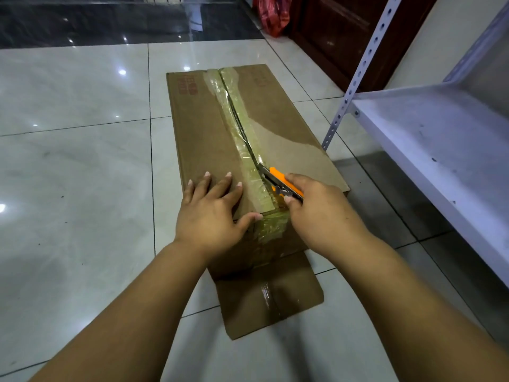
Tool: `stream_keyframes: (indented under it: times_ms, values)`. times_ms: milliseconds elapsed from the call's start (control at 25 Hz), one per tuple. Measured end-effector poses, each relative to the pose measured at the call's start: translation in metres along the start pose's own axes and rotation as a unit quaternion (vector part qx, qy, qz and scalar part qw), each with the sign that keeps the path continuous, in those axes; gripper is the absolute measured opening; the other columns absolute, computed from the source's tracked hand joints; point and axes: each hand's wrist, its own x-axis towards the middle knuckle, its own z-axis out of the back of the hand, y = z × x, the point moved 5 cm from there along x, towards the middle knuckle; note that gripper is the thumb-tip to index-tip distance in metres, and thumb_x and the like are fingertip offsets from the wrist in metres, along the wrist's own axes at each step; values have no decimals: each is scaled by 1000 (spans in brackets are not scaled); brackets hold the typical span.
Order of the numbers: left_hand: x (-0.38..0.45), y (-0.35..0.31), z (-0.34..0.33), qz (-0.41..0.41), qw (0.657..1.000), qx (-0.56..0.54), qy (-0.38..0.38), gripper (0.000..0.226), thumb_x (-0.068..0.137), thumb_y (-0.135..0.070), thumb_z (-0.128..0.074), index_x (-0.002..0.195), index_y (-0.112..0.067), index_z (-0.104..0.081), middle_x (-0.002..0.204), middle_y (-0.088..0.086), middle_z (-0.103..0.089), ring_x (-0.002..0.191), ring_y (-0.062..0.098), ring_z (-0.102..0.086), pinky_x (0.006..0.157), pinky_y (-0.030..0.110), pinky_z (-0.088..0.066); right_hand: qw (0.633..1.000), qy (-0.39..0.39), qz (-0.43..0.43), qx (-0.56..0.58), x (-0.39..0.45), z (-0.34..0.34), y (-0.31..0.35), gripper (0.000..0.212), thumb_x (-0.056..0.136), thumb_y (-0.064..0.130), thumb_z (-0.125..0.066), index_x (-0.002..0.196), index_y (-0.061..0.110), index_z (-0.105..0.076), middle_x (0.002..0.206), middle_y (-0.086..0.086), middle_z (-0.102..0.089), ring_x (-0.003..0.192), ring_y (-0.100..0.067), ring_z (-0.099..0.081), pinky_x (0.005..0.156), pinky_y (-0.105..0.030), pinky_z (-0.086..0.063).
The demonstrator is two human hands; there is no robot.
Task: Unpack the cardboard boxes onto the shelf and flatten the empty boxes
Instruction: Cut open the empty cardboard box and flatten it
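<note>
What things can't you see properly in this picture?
- Inside the box, head view: the flaps are not lifted, so its contents are hidden.
- Knife handle: mostly covered by the right hand.
- Red print on the box: too small and blurred to read.
- Shelf: cut off by the right edge.
- Red bag: cut off by the top edge.
- Left hand hides the cardboard beneath it.

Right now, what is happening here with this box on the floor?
A person is cutting open a taped cardboard box that lies on the tiled floor. The right hand grips an orange utility knife, its blade in the tape along the top seam. The left hand presses flat on the lid. The far part of the seam looks slit; the flaps are not yet opened. A white metal shelf stands at the right.
</note>
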Motion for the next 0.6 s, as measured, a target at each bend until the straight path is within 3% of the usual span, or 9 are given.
stream_keyframes:
  times_ms: [80,440,600]
  values:
    - [1,0,1,-1,1000,-7,-1,76,84,-76,-31,147,-33,-31,158,-9,-20,147,25,-7,118,43,0,1000,1,1,10,-7,2,-3,40,99,24,-49,138,29,-48,120,-8,-63,105,-28,-59,87,-39,-52]
    - [1,-2,4,-4,999,-49,-4,70,85,-68,-41,143,-30,-40,155,-8,-28,146,24,-12,118,44,-2,999,-1,-10,36,-34,10,-18,45,98,29,-50,142,34,-43,129,-2,-60,108,-21,-58,89,-36,-52]
    - [1,-4,7,-7,1000,-23,1,74,82,-76,-36,144,-35,-35,152,-7,-35,143,27,-20,116,43,-11,991,-60,-30,116,-37,16,-26,42,98,30,-52,139,38,-46,124,5,-61,103,-16,-59,84,-29,-49]
